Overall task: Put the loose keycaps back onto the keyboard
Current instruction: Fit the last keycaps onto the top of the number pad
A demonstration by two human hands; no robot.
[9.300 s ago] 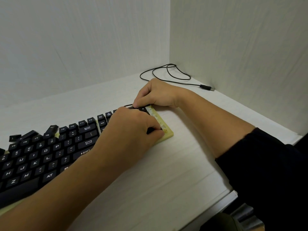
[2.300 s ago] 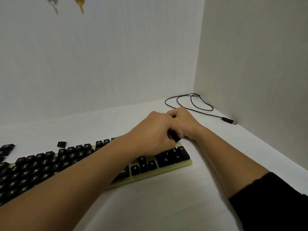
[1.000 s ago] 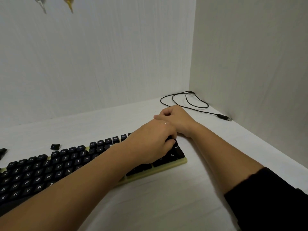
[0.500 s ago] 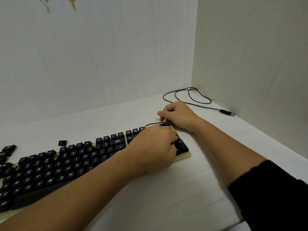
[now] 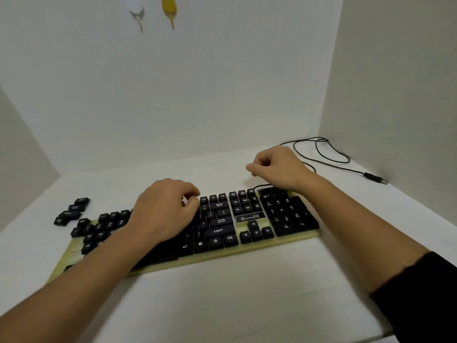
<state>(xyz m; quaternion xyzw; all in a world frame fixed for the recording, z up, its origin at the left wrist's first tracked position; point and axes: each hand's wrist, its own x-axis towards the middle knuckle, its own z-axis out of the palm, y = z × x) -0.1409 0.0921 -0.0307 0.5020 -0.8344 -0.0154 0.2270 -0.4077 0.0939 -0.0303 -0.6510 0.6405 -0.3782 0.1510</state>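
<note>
White panels close off the desk [image 5: 222,305] on the left, back and right. High on the back panel we note two hooks, one pale [image 5: 138,14] and one yellow [image 5: 169,7].

At the far left of the desk, a cluster of loose keycaps [image 5: 71,211] lies just off the keyboard's far left corner; the nearest ones touch or overlap its edge, though blur prevents a count. The keyboard [image 5: 220,221], black keys on a yellowish plate, runs diagonally across the desk. Bare plate shows at its left end; the enter block, arrow cluster and number pad appear populated.

The left hand [image 5: 164,211] sits over the middle of the keyboard, palm down, fingers bent with their tips at the function row. We cannot tell whether it holds a keycap; the fingertips are blurred against the dark keys.

The right hand [image 5: 277,167] is raised above the keyboard's far right corner, clear of the keys. Its fingers are curled into a loose fist, thumb tip against the forefinger. We see nothing between them. A black sleeve [image 5: 425,298] covers that arm above the forearm.

Behind the right hand, a black cable [image 5: 320,139] loops across the desk and ends in a plug [image 5: 374,179] lying near the right panel.
</note>
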